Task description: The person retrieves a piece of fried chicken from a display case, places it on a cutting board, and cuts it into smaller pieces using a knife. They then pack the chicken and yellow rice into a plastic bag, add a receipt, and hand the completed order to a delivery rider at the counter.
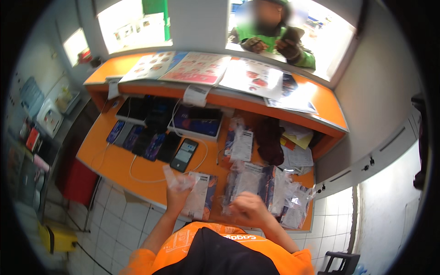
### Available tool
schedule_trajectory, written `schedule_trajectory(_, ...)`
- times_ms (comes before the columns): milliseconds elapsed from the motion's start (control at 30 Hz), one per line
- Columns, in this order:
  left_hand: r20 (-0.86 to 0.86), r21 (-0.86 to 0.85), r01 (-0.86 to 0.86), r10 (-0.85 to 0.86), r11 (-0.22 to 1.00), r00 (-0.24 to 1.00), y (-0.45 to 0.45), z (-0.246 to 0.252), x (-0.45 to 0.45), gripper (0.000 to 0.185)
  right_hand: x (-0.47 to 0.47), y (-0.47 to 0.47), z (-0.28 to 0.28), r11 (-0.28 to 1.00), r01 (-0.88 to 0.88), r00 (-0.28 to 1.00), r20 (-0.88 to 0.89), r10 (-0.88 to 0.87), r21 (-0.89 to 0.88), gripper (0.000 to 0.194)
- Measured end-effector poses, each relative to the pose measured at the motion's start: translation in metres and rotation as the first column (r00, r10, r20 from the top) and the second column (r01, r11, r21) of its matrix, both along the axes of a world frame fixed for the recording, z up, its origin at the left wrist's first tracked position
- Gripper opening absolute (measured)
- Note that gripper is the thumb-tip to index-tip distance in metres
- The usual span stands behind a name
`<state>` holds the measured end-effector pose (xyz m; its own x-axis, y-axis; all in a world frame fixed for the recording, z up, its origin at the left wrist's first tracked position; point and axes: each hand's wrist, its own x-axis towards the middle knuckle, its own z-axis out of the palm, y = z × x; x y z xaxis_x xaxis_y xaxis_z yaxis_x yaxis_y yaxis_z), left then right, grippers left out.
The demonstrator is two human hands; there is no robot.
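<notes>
My left hand is closed around a crumpled strip of clear plastic, just left of a flat packet with a printed white slip and a dark blue, orange-patterned side. My right hand has its fingers curled over the near edge of a group of similar packets in clear wrap. Blur and the wrap hide whether those fingers grip anything. Loose plastic sticks up from the packets at the right. A lit smartphone lies beyond my left hand.
Several dark phones line the orange desk; a white cable loops near them. Boxes stand under a raised shelf bearing printed sheets. Dark cloth and papers lie right. A person stands at the window.
</notes>
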<state>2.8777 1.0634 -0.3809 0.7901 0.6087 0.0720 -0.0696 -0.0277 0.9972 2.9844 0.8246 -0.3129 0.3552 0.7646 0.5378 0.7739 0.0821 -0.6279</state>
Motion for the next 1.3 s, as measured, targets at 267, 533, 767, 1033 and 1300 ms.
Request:
schedule_trajectory(267,-0.244,0.744,0.108,0.118,0.660,0.963,0.006,-0.022,-0.007,0.084,0.049,-0.144,-0.036,0.358,0.933,0.360,0.105,-0.927,-0.036,0.042)
schedule_trajectory(533,-0.471,0.505,0.356,-0.094,0.786,0.877,-0.012,-0.065,0.006,0.087,0.026,-0.171,-0.134,0.223,0.894,0.358,0.321,-0.877,-0.388,0.046)
schedule_trajectory(767,-0.244,0.758,0.276,-0.136,0.591,0.960,-0.028,-0.075,0.022,0.076,0.026,-0.161,-0.127,0.276,0.960,0.253,-0.264,-0.931,-0.054,0.023)
schedule_trajectory(1033,-0.134,0.596,0.522,-0.565,0.610,0.814,-0.035,-0.049,0.040,0.072,0.045,-0.159,-0.081,0.303,0.894,0.444,-0.551,-0.707,0.332,0.030)
schedule_trajectory(1300,-0.287,0.751,0.561,-0.592,0.349,0.753,-0.029,-0.061,0.055,0.065,0.049,-0.152,0.042,0.333,0.799,0.516,-0.286,-0.808,0.500,0.028)
